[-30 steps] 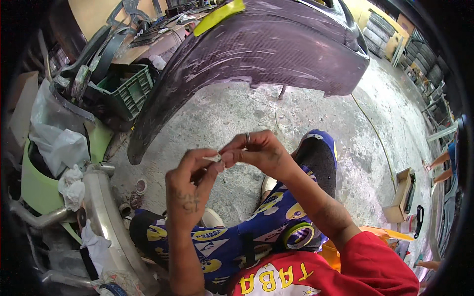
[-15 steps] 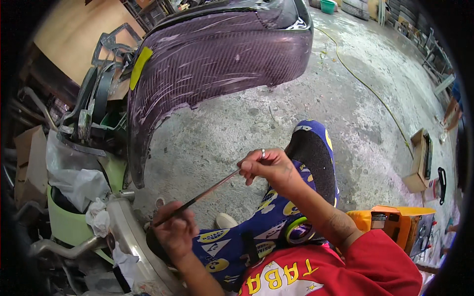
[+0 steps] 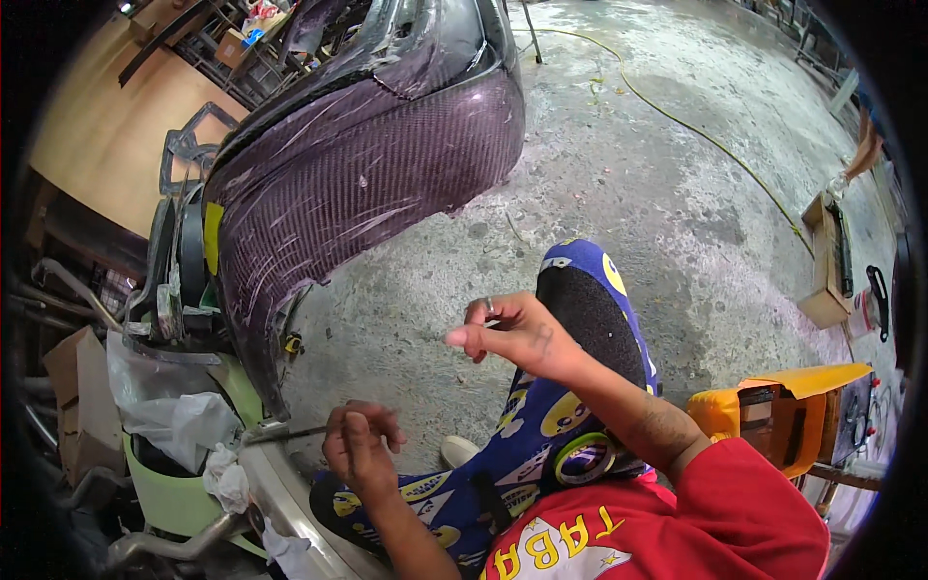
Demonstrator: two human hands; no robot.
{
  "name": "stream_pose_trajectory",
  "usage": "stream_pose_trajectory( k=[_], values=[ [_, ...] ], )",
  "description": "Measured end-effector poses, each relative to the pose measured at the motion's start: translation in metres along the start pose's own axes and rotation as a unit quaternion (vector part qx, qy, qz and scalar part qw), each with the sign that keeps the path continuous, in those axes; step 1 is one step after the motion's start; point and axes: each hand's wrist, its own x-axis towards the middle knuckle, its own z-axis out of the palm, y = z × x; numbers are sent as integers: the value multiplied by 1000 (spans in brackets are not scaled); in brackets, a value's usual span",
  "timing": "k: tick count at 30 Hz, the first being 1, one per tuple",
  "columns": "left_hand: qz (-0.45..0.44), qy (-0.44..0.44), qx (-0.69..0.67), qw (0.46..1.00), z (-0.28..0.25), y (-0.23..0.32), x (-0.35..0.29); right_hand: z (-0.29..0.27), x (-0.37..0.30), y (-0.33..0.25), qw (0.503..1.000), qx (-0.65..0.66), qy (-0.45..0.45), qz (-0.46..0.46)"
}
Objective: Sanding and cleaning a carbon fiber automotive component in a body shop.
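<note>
Over concrete [image 3: 406, 329], left hand [image 3: 362, 449] curled low by dark strip [image 3: 304, 432], right hand [image 3: 522, 335] raised, grips unclear

Purple weave, bright prints
The panel [image 3: 367, 188] is purplish-black, finely checked, streaked white; the patch [image 3: 212, 237] plain yellow; the trousers [image 3: 562, 420] blue with yellow and white motifs, black at the knee; the shirt [image 3: 686, 507] red with yellow lettering; the thin strip [image 3: 307, 432] dark; the floor [image 3: 696, 242] mottled grey.
</note>
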Motion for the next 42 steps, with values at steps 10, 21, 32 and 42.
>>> stream_pose_trajectory(
  k=[10,21,32,42],
  values=[
    [-134,-256,213,933,-30,-5,-73,53,-40,8,991,-27,-122,54],
    [-224,197,191,935,-205,29,-212,69,-71,22,707,-573,-413,41],
    [-356,180,440,805,-266,-320,-358,41,-53,34,733,-611,-280,108],
    [-516,177,371,752,-285,-409,-414,113,139,216,839,-344,-302,295]
  ],
)
